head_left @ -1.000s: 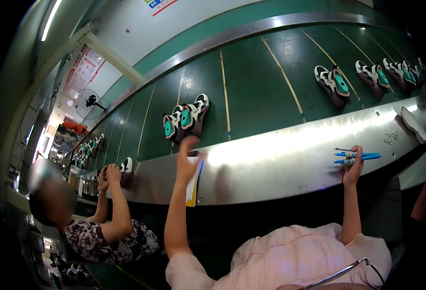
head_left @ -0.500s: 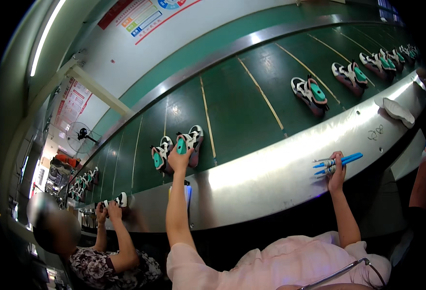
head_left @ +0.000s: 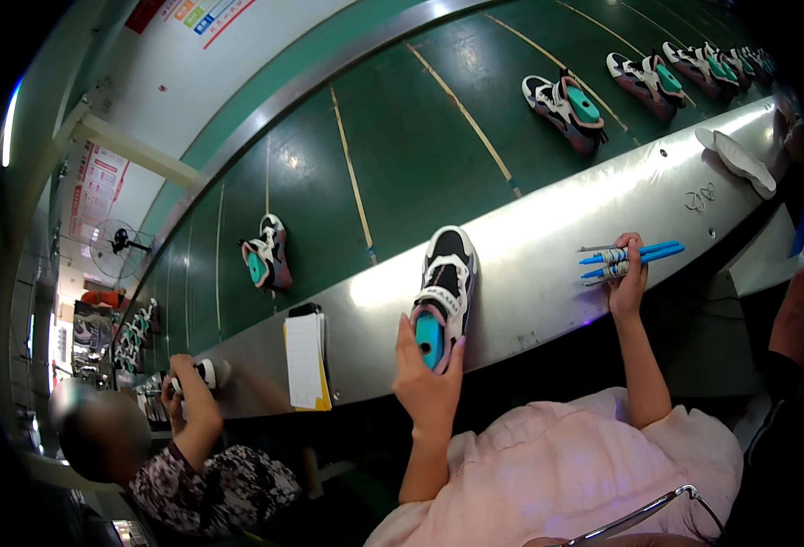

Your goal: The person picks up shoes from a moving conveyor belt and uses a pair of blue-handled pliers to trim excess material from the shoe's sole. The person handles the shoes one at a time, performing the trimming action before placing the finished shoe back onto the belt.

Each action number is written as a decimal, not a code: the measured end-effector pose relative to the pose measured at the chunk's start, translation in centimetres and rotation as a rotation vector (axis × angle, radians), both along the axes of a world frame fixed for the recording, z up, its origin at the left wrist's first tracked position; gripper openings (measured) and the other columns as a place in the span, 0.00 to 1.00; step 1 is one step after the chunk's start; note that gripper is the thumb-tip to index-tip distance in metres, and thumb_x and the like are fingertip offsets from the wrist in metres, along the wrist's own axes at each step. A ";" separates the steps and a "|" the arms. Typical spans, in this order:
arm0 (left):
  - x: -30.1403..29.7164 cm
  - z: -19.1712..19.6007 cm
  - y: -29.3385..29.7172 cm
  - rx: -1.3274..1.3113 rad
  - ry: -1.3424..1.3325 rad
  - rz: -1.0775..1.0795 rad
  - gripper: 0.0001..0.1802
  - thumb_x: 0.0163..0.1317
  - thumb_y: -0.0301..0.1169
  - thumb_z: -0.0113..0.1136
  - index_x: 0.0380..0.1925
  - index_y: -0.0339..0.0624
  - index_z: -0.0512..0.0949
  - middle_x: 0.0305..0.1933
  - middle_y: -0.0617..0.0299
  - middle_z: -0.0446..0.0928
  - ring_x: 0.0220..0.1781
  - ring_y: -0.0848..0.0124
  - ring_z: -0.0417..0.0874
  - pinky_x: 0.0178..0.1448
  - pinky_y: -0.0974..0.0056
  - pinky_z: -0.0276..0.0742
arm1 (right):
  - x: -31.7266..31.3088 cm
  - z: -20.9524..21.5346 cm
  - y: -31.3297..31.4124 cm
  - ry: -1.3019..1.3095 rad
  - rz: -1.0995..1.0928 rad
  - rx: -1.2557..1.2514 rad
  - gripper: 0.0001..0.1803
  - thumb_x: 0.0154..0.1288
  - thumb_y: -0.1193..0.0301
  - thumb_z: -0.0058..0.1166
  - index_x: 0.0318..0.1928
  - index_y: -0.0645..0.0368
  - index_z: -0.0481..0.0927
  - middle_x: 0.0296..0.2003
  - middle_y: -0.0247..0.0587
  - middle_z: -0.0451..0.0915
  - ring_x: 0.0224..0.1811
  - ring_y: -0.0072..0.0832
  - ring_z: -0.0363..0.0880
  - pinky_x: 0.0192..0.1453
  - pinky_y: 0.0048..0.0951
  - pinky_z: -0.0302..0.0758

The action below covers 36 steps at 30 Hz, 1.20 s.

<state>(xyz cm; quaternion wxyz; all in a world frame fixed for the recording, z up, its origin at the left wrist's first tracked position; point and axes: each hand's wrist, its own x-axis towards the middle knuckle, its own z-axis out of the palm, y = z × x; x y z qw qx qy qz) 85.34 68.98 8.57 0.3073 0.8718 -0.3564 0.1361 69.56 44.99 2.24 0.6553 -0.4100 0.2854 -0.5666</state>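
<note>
My left hand (head_left: 427, 397) grips a sneaker (head_left: 448, 273) by its heel, thumb and fingers on either side of the opening. The sneaker is black and white with a pink lining, and a teal insert (head_left: 429, 341) with a dark hole fills its heel. Its toe points away from me, above the metal ledge. My right hand (head_left: 630, 290) is closed around blue pens (head_left: 659, 252) with patterned grips and a thin metal pointed tool (head_left: 597, 249), held over the ledge at the right. Another sneaker (head_left: 274, 248) with a teal insert lies on the green belt, left of my left hand.
Beyond the metal ledge (head_left: 530, 273) runs the green belt (head_left: 402, 137) with yellowish cross lines. Several sneakers (head_left: 566, 111) stand on it at the far right. A clipboard with paper (head_left: 305, 360) and a white shoe-shaped piece (head_left: 741, 164) lie on the ledge. A co-worker (head_left: 192, 428) handles a shoe at left.
My left hand has brought one sneaker of the pair off the belt, toward me and right. The other stays on the belt, and the clipboard is now uncovered. My right hand still holds the pens.
</note>
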 end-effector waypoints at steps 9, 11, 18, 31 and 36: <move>7.0 6.5 -2.3 0.373 0.552 0.036 0.28 0.58 0.52 0.52 0.46 0.38 0.76 0.45 0.44 0.75 0.42 0.55 0.80 0.44 0.60 0.74 | -0.2 -0.6 0.1 0.009 -0.064 0.020 0.10 0.68 0.61 0.39 0.31 0.50 0.65 0.20 0.23 0.61 0.15 0.09 0.56 0.14 0.13 0.51; 12.8 0.2 -4.3 -0.045 0.184 -0.063 0.29 0.57 0.54 0.52 0.42 0.36 0.78 0.37 0.47 0.79 0.40 0.57 0.80 0.46 0.62 0.73 | 0.3 0.0 0.4 0.005 -0.038 0.013 0.11 0.68 0.61 0.39 0.31 0.50 0.65 0.20 0.23 0.61 0.14 0.09 0.56 0.14 0.13 0.51; 16.5 -7.1 -10.7 -0.054 0.837 -0.255 0.20 0.47 0.42 0.68 0.30 0.36 0.78 0.32 0.59 0.79 0.30 0.74 0.78 0.38 0.68 0.75 | 0.6 -0.1 0.7 0.020 0.011 -0.011 0.11 0.68 0.60 0.39 0.31 0.50 0.65 0.20 0.23 0.60 0.15 0.09 0.56 0.14 0.14 0.51; 1.5 6.7 -3.4 -0.669 0.408 -0.609 0.28 0.34 0.25 0.75 0.37 0.36 0.70 0.33 0.52 0.81 0.39 0.66 0.83 0.43 0.67 0.78 | 1.8 8.3 5.4 -0.081 0.145 -0.265 0.16 0.60 0.60 0.53 0.38 0.51 0.61 0.28 0.30 0.63 0.16 0.14 0.62 0.15 0.13 0.61; 1.9 6.0 -3.1 -0.602 0.295 -0.564 0.23 0.34 0.25 0.75 0.35 0.33 0.79 0.33 0.53 0.81 0.35 0.69 0.83 0.41 0.70 0.77 | 3.7 11.9 10.1 -0.252 0.337 -0.467 0.27 0.49 0.74 0.63 0.41 0.53 0.56 0.30 0.39 0.65 0.21 0.21 0.70 0.20 0.18 0.74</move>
